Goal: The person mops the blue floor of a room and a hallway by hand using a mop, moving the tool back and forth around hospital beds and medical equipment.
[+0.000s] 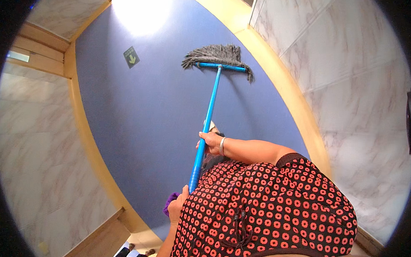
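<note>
A string mop with a bright blue handle (211, 109) slants up and away from me. Its grey strand head (220, 55) lies spread on the blue floor (151, 123), behind a blue crossbar (223, 67). Midway along the pole, my right hand (211, 142) is wrapped around it, a silver-coloured bangle (222, 146) on the wrist. My left hand (178, 205) grips the ribbed upper end of the handle, partly hidden by my patterned top. Against that hand is a bunched purple cloth (170, 201); how it is held cannot be made out.
Yellow borders (288, 81) edge the floor, with marbled wall tiles (346, 69) on both sides. A dark floor sign with an arrow (131, 57) is at upper left. Wooden door trim (94, 239) and a person's dark-trousered legs (120, 256) show at lower left.
</note>
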### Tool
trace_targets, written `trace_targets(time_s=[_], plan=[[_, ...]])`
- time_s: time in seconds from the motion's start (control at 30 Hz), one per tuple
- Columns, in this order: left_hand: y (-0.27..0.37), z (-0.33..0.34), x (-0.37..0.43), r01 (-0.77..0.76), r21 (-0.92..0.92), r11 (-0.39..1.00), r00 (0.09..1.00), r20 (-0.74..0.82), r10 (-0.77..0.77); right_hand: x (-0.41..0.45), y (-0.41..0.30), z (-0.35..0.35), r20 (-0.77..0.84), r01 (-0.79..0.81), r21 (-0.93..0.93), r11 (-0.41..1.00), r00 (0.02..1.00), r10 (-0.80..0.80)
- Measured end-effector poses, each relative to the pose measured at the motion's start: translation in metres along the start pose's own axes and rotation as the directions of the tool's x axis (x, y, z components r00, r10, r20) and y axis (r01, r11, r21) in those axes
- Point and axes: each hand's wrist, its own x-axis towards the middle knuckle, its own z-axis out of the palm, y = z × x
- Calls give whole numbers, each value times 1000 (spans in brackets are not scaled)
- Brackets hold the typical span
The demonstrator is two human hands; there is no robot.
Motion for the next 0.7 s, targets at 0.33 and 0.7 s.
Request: trace_targets(time_s=[0.33, 0.7], plan=[[-21, -20, 1, -75, 144, 987, 996, 61, 66, 16, 5, 17, 44, -47, 76, 996, 998, 44], [11, -19, 15, -14, 74, 997, 996, 86, 8, -7, -17, 5, 12, -7, 43, 999, 1000, 7]])
